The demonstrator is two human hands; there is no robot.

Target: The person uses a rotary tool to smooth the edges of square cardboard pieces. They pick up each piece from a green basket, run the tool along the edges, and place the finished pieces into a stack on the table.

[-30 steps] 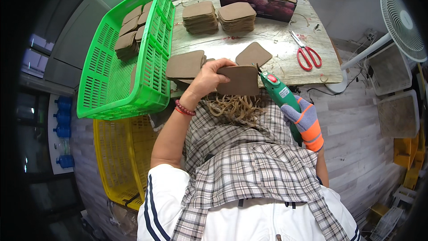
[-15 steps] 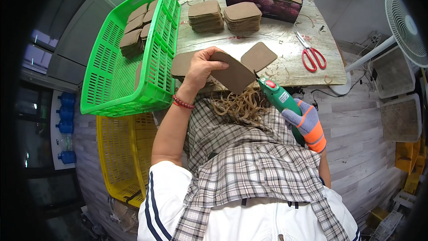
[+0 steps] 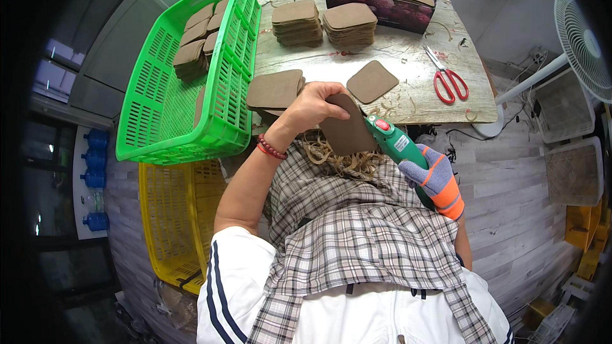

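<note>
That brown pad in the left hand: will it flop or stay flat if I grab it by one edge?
The brown pad probably stays fairly flat: the left hand pinches only its top edge, yet it shows no sag. It seems light, held by fingertips alone. Its matte, fibrous-looking surface likely resists slipping, and the trimmed strips in the lap suggest it cuts easily.

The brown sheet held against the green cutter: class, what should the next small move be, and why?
Probably turn the brown sheet slightly with the left hand, feeding its rounded edge to the green cutter in the gloved right hand. The tool's tip meets the sheet's edge, and curled trimmings hang below.
</note>
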